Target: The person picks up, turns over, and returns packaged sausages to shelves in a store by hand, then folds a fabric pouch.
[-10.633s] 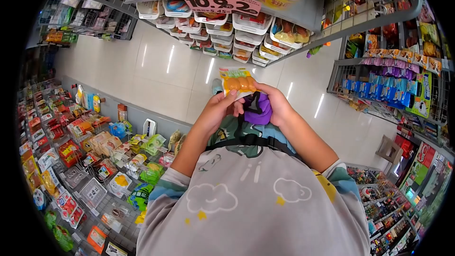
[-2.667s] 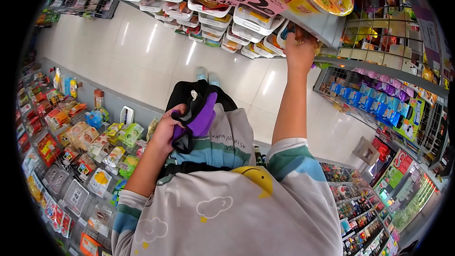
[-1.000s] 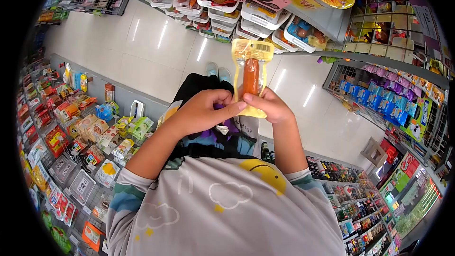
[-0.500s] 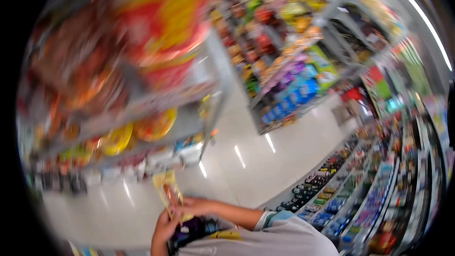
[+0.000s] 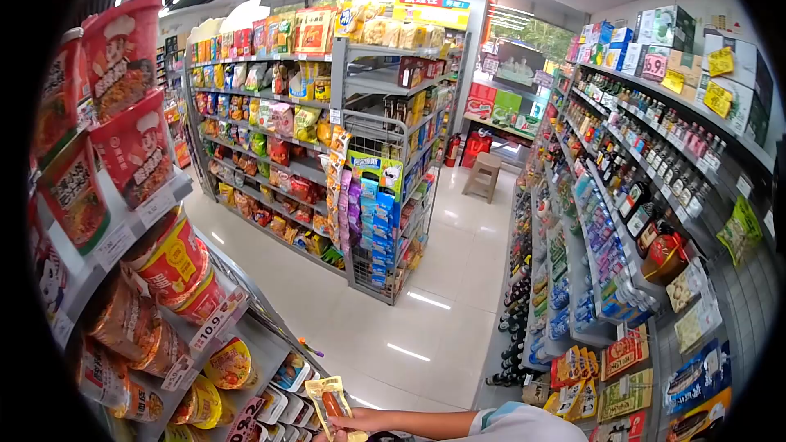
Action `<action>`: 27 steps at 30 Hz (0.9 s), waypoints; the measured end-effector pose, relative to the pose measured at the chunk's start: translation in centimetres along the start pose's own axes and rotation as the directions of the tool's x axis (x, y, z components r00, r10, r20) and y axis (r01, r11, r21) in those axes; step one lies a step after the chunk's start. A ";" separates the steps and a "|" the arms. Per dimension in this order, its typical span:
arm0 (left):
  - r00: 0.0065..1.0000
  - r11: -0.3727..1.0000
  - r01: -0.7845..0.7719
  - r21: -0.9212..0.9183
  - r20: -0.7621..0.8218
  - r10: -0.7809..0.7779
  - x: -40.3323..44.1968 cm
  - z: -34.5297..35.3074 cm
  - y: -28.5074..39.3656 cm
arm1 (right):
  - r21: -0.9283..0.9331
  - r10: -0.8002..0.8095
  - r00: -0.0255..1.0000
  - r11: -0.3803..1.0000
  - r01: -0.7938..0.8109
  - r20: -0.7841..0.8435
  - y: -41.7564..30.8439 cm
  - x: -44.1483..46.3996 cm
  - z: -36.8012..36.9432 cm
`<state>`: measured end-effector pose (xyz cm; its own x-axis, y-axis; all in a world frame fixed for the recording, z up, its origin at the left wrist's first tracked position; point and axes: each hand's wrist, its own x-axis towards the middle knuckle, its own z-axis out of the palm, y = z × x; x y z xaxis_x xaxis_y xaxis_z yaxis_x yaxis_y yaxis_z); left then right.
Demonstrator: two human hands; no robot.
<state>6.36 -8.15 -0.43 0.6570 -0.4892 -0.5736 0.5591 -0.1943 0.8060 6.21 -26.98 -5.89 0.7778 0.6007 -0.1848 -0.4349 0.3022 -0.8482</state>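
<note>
At the bottom edge of the head view, a clear and yellow packet with a reddish-brown sausage [image 5: 335, 403] in it is tilted upright. My right hand [image 5: 350, 421] comes in from the right and is closed on the packet's lower right side. Of my left hand [image 5: 324, 436], only a sliver of fingers shows at the packet's lower left; the frame cuts off the rest. These fingers appear to grip the packet's lower end. Behind the packet are white-lidded containers [image 5: 270, 408] on a low shelf.
On the left, a close shelf holds red noodle tubs [image 5: 131, 147] and noodle bowls [image 5: 230, 363]. A snack rack [image 5: 381, 221] stands ahead across the tiled floor [image 5: 458, 319]. Bottles [image 5: 647, 213] line the right-hand shelves. A stool [image 5: 483, 173] stands farther back.
The view has swung upward and steadied, so the aisle and far shelves show. Hands and packet now sit lower in the frame, with the left hand mostly out of view.
</note>
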 end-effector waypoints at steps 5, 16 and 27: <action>0.998 1.000 0.019 -0.009 0.063 -0.019 -2.4 -2.0 -0.7 | -0.093 -0.081 0.991 0.993 0.071 -0.110 -3.4 -1.4 6.0; 0.988 0.979 -0.148 0.142 0.057 0.142 -5.2 -5.2 -2.6 | -0.336 0.050 0.978 0.934 -0.119 -0.205 -4.0 -1.1 10.3; 0.950 0.963 -0.271 -0.005 0.160 0.268 -4.2 -6.0 -4.7 | -0.091 0.083 0.986 0.991 -0.097 -0.148 -1.1 -1.0 10.5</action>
<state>3.98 -0.05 -2.73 0.6929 -0.6530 -0.3057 0.3629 -0.0506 0.9305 1.16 -20.11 0.43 0.7979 0.5073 -0.3256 -0.4648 0.1739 -0.8681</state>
